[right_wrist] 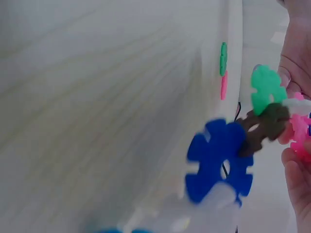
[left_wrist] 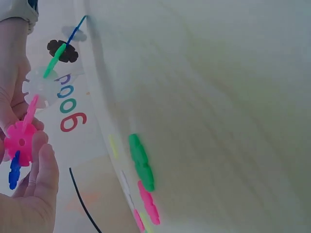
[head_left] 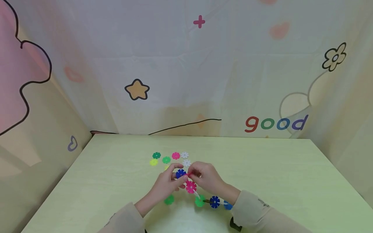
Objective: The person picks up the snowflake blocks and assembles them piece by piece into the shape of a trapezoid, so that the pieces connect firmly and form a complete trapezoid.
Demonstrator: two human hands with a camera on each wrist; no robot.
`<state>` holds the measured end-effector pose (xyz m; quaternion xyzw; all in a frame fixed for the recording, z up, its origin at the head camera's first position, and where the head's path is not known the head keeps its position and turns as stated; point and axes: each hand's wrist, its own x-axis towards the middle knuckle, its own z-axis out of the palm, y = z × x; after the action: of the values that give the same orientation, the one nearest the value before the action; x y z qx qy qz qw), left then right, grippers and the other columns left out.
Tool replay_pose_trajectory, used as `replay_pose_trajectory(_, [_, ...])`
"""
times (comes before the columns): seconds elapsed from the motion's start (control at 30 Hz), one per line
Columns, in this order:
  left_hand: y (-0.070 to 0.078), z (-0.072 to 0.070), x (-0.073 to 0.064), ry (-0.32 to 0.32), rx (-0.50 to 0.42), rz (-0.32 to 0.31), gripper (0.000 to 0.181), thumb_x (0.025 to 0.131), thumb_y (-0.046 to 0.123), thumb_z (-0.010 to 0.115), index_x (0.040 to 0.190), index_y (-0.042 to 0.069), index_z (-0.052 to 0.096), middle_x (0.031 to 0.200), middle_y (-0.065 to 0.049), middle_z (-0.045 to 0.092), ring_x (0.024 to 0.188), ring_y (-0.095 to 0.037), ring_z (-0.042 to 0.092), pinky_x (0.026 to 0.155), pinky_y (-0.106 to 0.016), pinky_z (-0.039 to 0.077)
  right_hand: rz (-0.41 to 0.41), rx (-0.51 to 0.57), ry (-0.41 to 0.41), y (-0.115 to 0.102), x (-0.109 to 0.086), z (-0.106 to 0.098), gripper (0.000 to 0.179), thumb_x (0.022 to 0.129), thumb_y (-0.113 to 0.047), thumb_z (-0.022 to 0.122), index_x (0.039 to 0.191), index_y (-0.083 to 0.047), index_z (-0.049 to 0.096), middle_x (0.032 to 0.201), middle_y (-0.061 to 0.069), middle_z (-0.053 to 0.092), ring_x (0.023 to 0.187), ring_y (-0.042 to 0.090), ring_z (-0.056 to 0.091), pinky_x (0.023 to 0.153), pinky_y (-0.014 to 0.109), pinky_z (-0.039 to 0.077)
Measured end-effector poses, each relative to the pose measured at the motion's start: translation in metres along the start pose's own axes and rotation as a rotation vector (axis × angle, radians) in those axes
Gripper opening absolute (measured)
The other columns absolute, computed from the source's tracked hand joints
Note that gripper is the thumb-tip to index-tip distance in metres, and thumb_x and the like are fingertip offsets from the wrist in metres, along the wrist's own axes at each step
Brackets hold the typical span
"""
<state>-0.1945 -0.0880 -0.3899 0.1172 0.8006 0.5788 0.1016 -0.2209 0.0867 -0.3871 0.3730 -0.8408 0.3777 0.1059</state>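
Observation:
Over the table, both hands hold one end of a chain of snowflake-shaped plastic discs. My left hand (head_left: 170, 179) pinches the blue disc (head_left: 180, 173) between thumb and fingers. Close beside it, my right hand (head_left: 205, 176) pinches a pink disc (right_wrist: 300, 127) that joins the blue one; its fingers hide part of it in the head view. From there the chain hangs down to the right: another pink disc (head_left: 191, 187), a white one seen edge-on, a light green disc (head_left: 200, 201), a brown disc (right_wrist: 265, 127), a dark blue disc (head_left: 214, 202), a white one and a lighter blue disc (head_left: 228, 205).
Loose discs lie behind the hands: dark green (head_left: 156, 155), yellow (head_left: 153, 162), light green (head_left: 166, 160), pink (head_left: 175, 155) and two white ones (head_left: 184, 155). One green disc (head_left: 169, 199) lies below the left hand. A printed curtain (head_left: 186, 81) stands behind the table (head_left: 276, 181).

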Motion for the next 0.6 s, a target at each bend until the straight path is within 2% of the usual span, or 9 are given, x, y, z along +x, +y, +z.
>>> replay_pose_trajectory(0.17, [-0.006, 0.002, 0.0, -0.018, 0.02, -0.025, 0.046, 0.084, 0.03, 0.059, 0.121, 0.009, 0.042, 0.08, -0.009, 0.066, 0.075, -0.021, 0.064, 0.066, -0.028, 0.052, -0.042, -0.01, -0.071, 0.001, -0.001, -0.001, 0.004, 0.077, -0.001, 0.064, 0.077, -0.004, 0.062, 0.077, 0.006, 0.064, 0.065, 0.007, 0.056, 0.06, 0.012, 0.047])
replay_pose_trajectory(0.27, [-0.008, 0.002, 0.0, -0.013, 0.019, -0.036, 0.044, 0.084, 0.029, 0.059, 0.12, 0.01, 0.042, 0.081, -0.008, 0.065, 0.074, -0.019, 0.064, 0.068, -0.028, 0.052, -0.023, -0.016, -0.137, 0.002, 0.0, -0.004, 0.006, 0.078, -0.003, 0.064, 0.083, -0.004, 0.062, 0.082, 0.005, 0.064, 0.068, 0.008, 0.058, 0.061, 0.012, 0.047])
replay_pose_trajectory(0.33, [-0.009, 0.001, 0.001, -0.007, 0.014, -0.04, 0.044, 0.084, 0.028, 0.06, 0.12, 0.009, 0.042, 0.082, -0.008, 0.065, 0.074, -0.018, 0.063, 0.069, -0.028, 0.052, 0.008, -0.008, -0.183, 0.003, 0.002, -0.009, 0.012, 0.078, -0.004, 0.065, 0.089, -0.005, 0.062, 0.087, 0.006, 0.064, 0.071, 0.01, 0.06, 0.062, 0.012, 0.048])
replay_pose_trajectory(0.43, [-0.012, -0.002, 0.001, 0.001, 0.011, -0.047, 0.044, 0.084, 0.026, 0.059, 0.121, 0.009, 0.042, 0.086, -0.007, 0.066, 0.075, -0.015, 0.062, 0.07, -0.029, 0.052, 0.1, 0.003, -0.252, 0.008, 0.006, -0.021, 0.021, 0.078, -0.007, 0.065, 0.099, -0.006, 0.06, 0.097, 0.006, 0.062, 0.075, 0.012, 0.061, 0.063, 0.013, 0.047])
replay_pose_trajectory(0.6, [-0.016, -0.008, -0.001, 0.0, 0.001, -0.053, 0.043, 0.085, 0.024, 0.059, 0.122, 0.01, 0.043, 0.095, -0.008, 0.064, 0.081, -0.018, 0.062, 0.073, -0.03, 0.052, 0.266, 0.027, -0.303, 0.027, 0.016, -0.037, 0.025, 0.079, -0.009, 0.065, 0.103, -0.006, 0.06, 0.104, 0.012, 0.06, 0.079, 0.015, 0.06, 0.065, 0.018, 0.049])
